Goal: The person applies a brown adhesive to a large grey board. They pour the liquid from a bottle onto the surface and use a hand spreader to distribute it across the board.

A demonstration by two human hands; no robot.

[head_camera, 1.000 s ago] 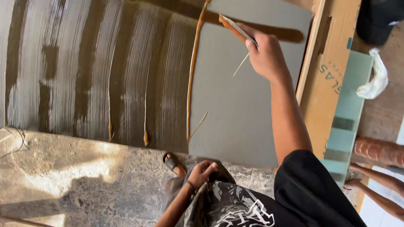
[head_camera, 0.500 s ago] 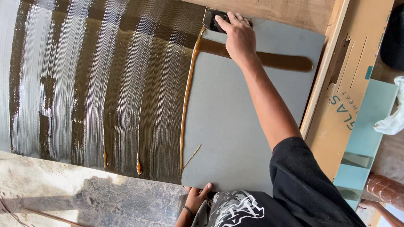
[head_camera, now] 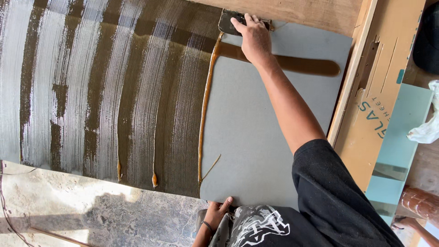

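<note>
Right hand (head_camera: 255, 37), fingers curled over a dark spreader (head_camera: 230, 22), presses it at the grey sheet's (head_camera: 256, 137) far edge (brown glue (head_camera: 137, 91) combed alongside). Left hand (head_camera: 218, 212), apparently loosely spread, touches the near edge.

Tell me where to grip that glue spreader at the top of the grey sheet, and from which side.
Grip the dark spreader by its far back edge, coming from above, as the right hand does with fingers draped over it. Its toothed edge faces the wet glue on the grey sheet.
</note>
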